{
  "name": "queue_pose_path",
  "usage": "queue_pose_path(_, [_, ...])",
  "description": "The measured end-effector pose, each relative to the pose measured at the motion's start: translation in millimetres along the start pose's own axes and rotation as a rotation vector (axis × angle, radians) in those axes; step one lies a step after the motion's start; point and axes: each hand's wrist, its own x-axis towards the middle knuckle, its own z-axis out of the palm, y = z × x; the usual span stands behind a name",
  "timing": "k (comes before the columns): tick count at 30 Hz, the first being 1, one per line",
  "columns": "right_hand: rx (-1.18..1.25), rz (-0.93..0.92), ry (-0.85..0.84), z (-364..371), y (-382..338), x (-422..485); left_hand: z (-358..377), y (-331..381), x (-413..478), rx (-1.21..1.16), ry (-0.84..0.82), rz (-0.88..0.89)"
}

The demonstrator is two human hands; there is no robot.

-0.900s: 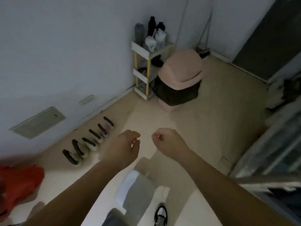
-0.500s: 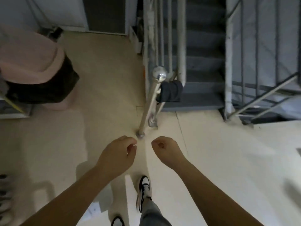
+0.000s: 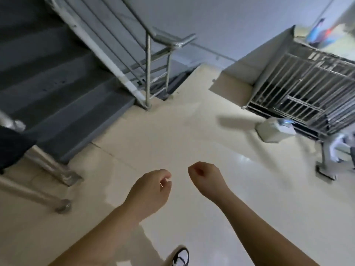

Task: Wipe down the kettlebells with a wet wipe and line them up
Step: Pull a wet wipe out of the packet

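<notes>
No kettlebell shows in the head view now. My left hand (image 3: pixel 151 187) and my right hand (image 3: pixel 205 179) hover side by side over the cream tiled floor (image 3: pixel 192 131), a small gap between them. The fingers of both are curled into loose fists and I see nothing in either. A white box-like pack with a blue patch (image 3: pixel 274 130) lies on the floor at the right, well beyond my right hand; I cannot tell if it holds wipes.
Grey stairs (image 3: pixel 57 89) with a metal handrail (image 3: pixel 148 73) go up at the left. A barred metal gate (image 3: pixel 299 89) stands at the right beside a low ledge (image 3: pixel 236 77). A railing post base (image 3: pixel 63 207) sits near my left arm. My shoe (image 3: pixel 180 257) is at the bottom.
The view has swung right, away from the kettlebell row and pink bin, past the stair post to the stairs and gate. Both hands kept the same curled pose in front of me.
</notes>
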Motion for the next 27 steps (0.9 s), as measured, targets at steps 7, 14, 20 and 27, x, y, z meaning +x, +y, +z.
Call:
queue_pose_path(7, [0.181,0.229,0.258,-194.3,135.6,46.2,129.6,185.7,132.0,-0.120,-0.273,0.167])
queue_pose_path(14, [0.485,0.400,0.450,-311.0,236.9,124.6,226.3,280.6,265.6,-0.084,-0.404,0.190])
queue_pose_path(20, [0.561,0.457,0.567,-416.6,300.4,226.3,292.2,371.3,413.1,-0.063,-0.461,0.272])
queue_pose_path(27, [0.701,0.530,0.663,-539.4,395.2,314.1,398.0,509.3,546.0,-0.010,-0.611,0.360])
